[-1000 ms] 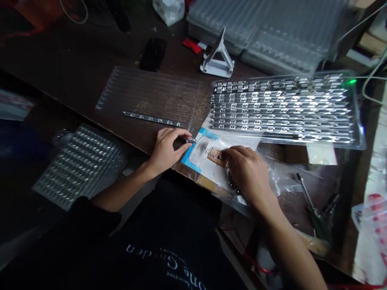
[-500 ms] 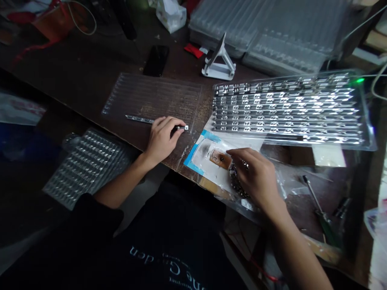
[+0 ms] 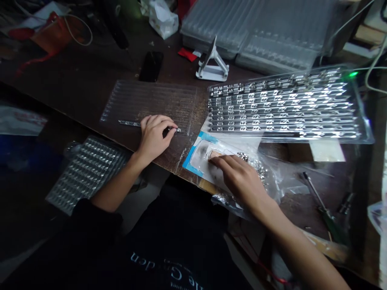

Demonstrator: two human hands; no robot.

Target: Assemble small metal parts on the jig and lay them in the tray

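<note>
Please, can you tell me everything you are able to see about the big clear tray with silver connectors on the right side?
It is a wide, shallow tray of clear plastic with a raised rim. Long parallel rows of shiny silver connectors fill it. It lies on the dark bench, its near edge over a white sheet, with stacked clear trays behind it. The right hand is near it but does not touch it.

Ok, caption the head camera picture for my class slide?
Left hand holds a metal connector strip; right hand rests on a small brown board on a blue-taped white sheet.
</note>
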